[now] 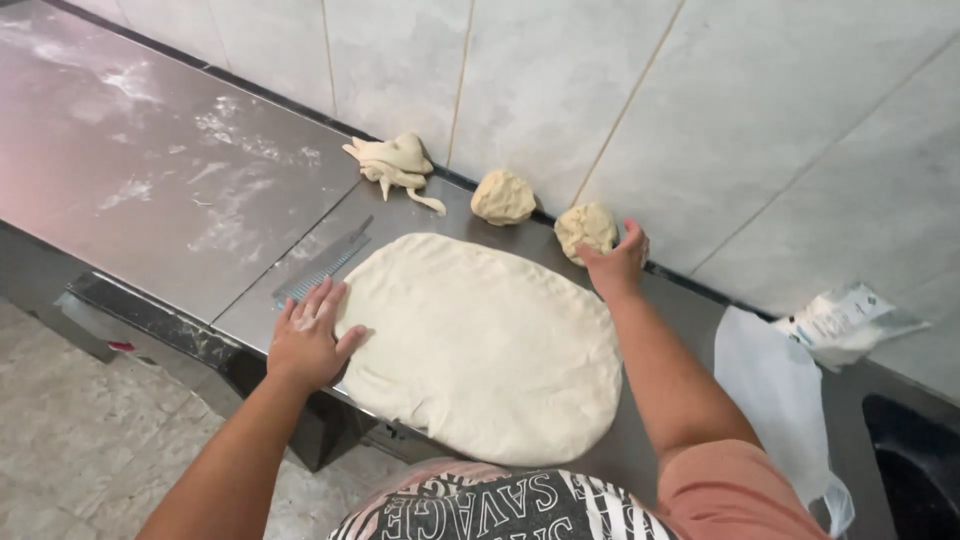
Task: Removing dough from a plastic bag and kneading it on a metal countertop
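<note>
A large flat oval sheet of pale dough (490,345) lies on the steel counter (150,170) in front of me. My left hand (308,335) rests flat against the sheet's left edge, fingers spread. My right hand (620,262) reaches to the back and touches a small dough ball (584,228) by the wall; whether it grips the ball I cannot tell. A second dough ball (503,197) sits to its left, and a ragged scrap of dough (393,164) lies further left.
A toothed metal scraper (325,265) lies left of the dough sheet. Flour dusts the counter on the left. A white plastic bag (775,385) and a crumpled packet (840,320) lie at right, beside a dark basin (915,470). A tiled wall (650,90) backs the counter.
</note>
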